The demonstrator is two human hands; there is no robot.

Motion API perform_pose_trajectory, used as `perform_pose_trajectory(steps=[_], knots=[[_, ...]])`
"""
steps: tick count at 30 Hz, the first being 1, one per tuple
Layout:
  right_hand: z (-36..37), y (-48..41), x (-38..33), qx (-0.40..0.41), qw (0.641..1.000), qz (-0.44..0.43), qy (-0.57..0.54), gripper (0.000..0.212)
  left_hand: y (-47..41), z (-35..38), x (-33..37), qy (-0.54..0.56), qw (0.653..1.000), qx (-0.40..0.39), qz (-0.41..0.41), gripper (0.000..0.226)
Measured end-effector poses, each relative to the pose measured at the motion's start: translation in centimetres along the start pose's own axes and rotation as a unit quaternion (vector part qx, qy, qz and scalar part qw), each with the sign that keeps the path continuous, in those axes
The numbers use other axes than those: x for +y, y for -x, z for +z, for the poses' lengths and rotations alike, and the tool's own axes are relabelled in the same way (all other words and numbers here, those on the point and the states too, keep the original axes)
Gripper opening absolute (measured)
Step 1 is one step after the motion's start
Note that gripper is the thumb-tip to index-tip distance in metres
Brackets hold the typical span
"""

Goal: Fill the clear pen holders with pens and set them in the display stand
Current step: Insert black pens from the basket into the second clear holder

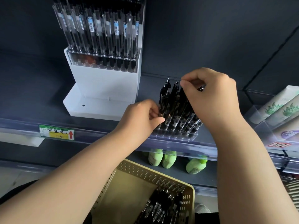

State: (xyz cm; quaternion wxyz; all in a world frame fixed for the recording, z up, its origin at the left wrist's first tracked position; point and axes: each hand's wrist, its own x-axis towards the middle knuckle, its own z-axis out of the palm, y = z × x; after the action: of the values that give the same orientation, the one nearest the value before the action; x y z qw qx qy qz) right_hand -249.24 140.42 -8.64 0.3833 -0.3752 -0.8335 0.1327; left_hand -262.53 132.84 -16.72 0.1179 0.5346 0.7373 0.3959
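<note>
Head cam: your right hand (213,97) pinches the top of one of the pens (176,107), and your left hand (142,117) pinches a few lower down. The clear pen holder (174,135) sits just under both grips. It looks light, slick and top-heavy, so I'd grab it by the base. The price tag (56,132) left of your left hand reads 中性笔.

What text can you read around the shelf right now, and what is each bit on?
"中性笔": handwritten on the price tag on the shelf edge, beside a red arrow pointing up.
"1.5": apparently, below it on the same tag; faint.
Red sticker further right: white characters, blurred.
Barcode labels on the upper pens: too small.
Print on the tubes: blurred.
</note>
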Motion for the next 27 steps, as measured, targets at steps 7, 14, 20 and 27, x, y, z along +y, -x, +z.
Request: perform_pose_trajectory(steps=[7,14,20,27], knots=[[-1.2,1.1,-1.0,0.016,0.998,-0.061,0.018,0.009,0.6,-1.4,-0.5,0.009,1.000,0.009,0.007,0.014],[0.1,6.9,-2.1,-0.074,0.983,-0.150,0.071,0.010,4.7,-2.7,-0.3,-0.138,0.980,0.029,0.138,0.021],[1.5,14.2,-1.0,-0.211,0.966,-0.122,0.089,0.015,8.8,-2.0,-2.4,-0.156,0.967,-0.106,0.173,0.026],[4.4,20.0,2.0,-0.405,0.902,0.070,0.136,0.024,12.2,1.3,-5.2,-0.201,0.938,-0.276,0.065,0.029]])
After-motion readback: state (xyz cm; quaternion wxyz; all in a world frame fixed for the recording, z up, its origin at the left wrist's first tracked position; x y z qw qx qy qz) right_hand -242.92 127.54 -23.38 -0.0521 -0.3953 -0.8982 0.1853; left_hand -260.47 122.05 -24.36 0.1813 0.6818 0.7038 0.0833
